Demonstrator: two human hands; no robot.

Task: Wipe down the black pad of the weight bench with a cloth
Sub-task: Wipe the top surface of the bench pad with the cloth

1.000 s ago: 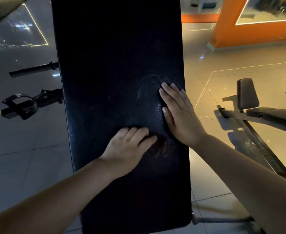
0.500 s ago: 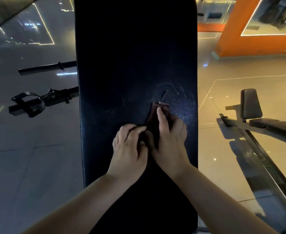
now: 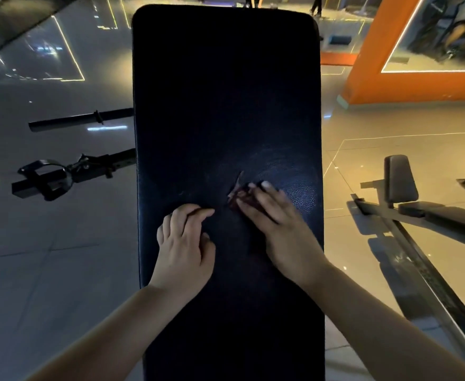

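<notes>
Black and grained, the pad (image 3: 226, 92) runs lengthwise away from the person, with both bare forearms reaching onto its near half. The left hand (image 3: 184, 243) rests on the pad near its left edge. Its fingers are curled and the forefinger tip touches the surface. Whether it pinches any fabric cannot be told in the dim light. The right hand (image 3: 281, 232) lies just beside it, toward the pad's right edge, with its fingers fairly straight and pressing flat. The cloth (image 3: 235, 195), dark red and crumpled, shows beneath and just ahead of the right fingertips. It lies on the thumb side, between the two hands and slightly beyond the left forefinger. A faint sheen marks the pad beyond the right hand. Left of the left hand, off the pad, a black bar (image 3: 80, 121) and a metal bracket (image 3: 47, 177) stand above the tiled floor (image 3: 47, 270). Right of the right hand stands a second bench (image 3: 401, 182), and farther off an orange wall (image 3: 377, 64).
</notes>
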